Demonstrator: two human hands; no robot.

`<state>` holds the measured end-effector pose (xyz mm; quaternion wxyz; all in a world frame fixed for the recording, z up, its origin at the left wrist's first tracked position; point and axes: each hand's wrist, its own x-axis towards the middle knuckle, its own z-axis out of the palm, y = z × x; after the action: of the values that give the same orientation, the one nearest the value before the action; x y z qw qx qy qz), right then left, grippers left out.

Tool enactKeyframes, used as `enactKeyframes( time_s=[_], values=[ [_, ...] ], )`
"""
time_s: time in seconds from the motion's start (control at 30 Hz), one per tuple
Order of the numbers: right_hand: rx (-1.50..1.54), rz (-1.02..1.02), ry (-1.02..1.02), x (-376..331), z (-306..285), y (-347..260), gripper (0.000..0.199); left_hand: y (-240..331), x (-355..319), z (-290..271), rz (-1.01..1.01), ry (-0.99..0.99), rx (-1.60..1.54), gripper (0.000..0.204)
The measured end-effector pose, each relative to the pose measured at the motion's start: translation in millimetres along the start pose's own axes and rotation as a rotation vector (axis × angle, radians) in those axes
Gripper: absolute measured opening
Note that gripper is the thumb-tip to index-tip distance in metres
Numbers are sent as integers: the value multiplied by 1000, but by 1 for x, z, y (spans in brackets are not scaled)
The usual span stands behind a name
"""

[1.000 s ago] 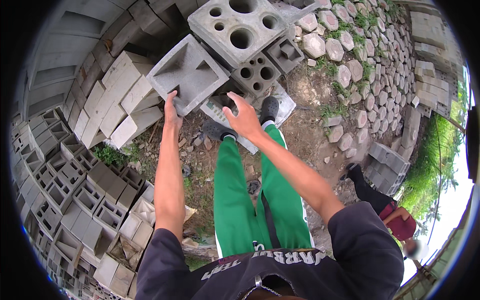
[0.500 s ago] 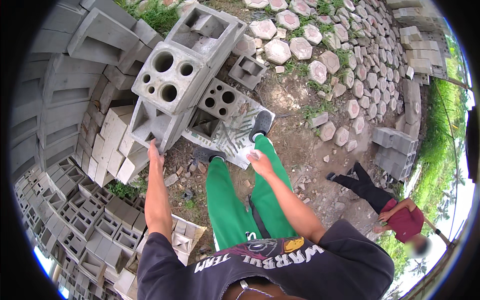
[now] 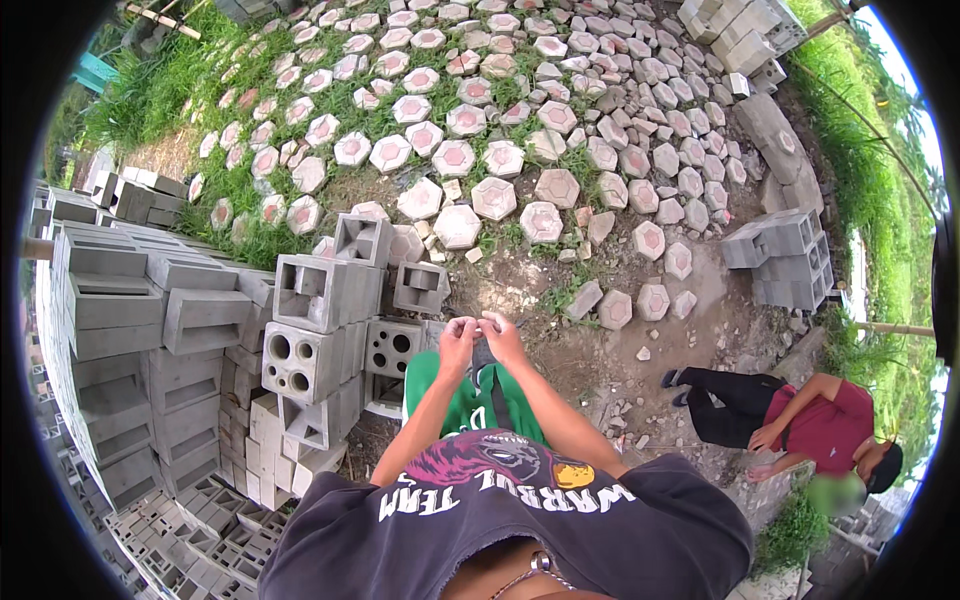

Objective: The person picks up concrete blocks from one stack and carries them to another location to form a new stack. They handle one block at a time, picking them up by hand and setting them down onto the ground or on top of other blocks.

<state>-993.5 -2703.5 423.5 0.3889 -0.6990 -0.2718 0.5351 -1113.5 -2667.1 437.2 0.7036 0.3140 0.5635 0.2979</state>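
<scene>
From the head camera, we have our left hand (image 3: 457, 338) and right hand (image 3: 503, 335) together, fingertips pinched on something too small to tell — just right of the hollow concrete block stack (image 3: 318, 330). Seemingly a pause between blocks — next calls for reaching left.

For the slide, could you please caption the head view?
Both bare hands, left hand and right hand, meet fingertip to fingertip beside stacked grey hollow concrete blocks.
</scene>
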Motion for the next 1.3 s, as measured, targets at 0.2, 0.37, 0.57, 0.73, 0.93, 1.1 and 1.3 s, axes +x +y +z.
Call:
enactKeyframes(
  time_s=[0.2, 0.37, 0.57, 0.73, 0.93, 1.1, 1.3],
  values=[
    [213, -212, 144, 84, -50, -127, 42, 150, 87, 57, 266, -132, 334, 24],
    [292, -252, 94, 168, -67, -172, 46, 208, 166, 73, 288, -166, 441, 25],
    [70, -182, -1, 270, -71, -270, 49, 302, 253, 87, 218, -347, 669, 34],
    [118, -186, 31, 354, -83, -376, 40, 434, 330, 114, 171, -422, 650, 29],
    [198, -154, 83, 439, -97, -440, 29, 518, 437, 140, 241, -292, 553, 27],
    [122, -17, -98, 539, -98, -473, 39, 528, 510, 156, 204, -170, 356, 28],
    [-86, -283, -91, 733, -123, -592, 47, 624, 614, 200, 394, -36, 559, 46]
  ],
)
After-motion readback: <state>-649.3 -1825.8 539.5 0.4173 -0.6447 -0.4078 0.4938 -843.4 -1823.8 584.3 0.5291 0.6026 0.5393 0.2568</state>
